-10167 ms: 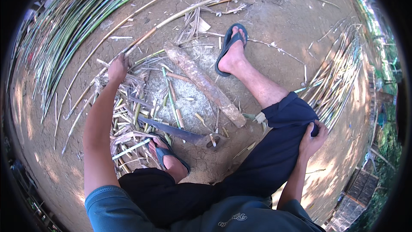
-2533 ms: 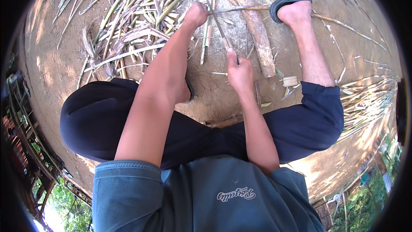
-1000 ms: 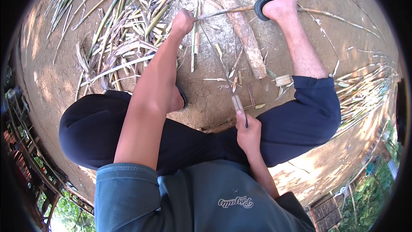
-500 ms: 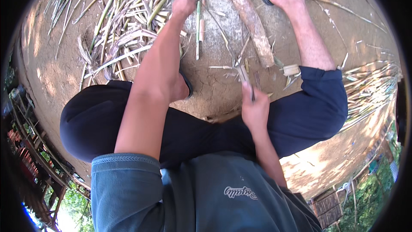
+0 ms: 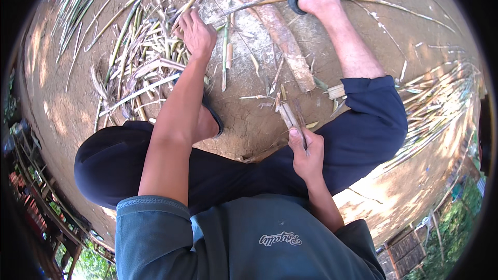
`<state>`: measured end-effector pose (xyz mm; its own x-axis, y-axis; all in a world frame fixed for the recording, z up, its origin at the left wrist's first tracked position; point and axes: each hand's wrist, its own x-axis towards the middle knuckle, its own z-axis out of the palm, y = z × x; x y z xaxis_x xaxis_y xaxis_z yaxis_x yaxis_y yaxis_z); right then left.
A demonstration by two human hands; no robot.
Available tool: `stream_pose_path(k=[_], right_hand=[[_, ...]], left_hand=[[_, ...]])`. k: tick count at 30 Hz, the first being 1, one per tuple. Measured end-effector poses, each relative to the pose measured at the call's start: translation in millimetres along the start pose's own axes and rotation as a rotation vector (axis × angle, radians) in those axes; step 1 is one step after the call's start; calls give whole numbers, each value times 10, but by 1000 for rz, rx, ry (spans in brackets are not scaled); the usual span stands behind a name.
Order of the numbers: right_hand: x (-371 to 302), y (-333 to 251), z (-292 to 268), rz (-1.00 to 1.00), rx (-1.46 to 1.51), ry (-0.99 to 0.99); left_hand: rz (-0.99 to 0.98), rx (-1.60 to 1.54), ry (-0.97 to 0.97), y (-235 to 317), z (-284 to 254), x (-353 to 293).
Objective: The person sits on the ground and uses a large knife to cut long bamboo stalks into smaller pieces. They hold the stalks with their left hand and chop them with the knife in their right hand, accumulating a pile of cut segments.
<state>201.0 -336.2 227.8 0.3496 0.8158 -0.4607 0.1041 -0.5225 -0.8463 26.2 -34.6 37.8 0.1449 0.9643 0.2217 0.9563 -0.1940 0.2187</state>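
My left hand [image 5: 197, 33] is over the right edge of a heap of short cut cane pieces [image 5: 150, 46], back upward. Its fingers are apart and slightly bent, and no held thing shows in it. Near my right thigh, my right hand [image 5: 308, 153] is closed round a narrow, flat, blade-like piece [image 5: 288, 116], thumb along it. The piece is pale grey with a dark edge and points away from me; its exact kind is unclear. A long thin cane [image 5: 262, 2] lies across the ground beyond, passing by my sandalled right foot [image 5: 314, 1].
A rough wooden plank [image 5: 277, 26] lies on the ground between my feet. Long green stalks [image 5: 83, 0] are at the far left. Another heap of thin split stalks [image 5: 433, 106] spreads to the right of my knee. A short pale block [image 5: 336, 92] sits by my right trouser cuff.
My left hand has let go of the long cane and moved left and nearer, opening over the heap. My right hand keeps its hold and has come slightly nearer. The view has shifted a little.
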Motion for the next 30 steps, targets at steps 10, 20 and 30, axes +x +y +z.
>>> stream_pose_path(k=[10, 20, 30], right_hand=[[-829, -119, -649, -369, 120, 578], [-1450, 79, -668, -447, 217, 689], [-1674, 206, -1174, -662, 311, 1060]], left_hand=[[76, -45, -585, 748, 307, 567], [516, -177, -153, 1930, -1014, 857], [618, -701, -486, 4553, -2024, -475]])
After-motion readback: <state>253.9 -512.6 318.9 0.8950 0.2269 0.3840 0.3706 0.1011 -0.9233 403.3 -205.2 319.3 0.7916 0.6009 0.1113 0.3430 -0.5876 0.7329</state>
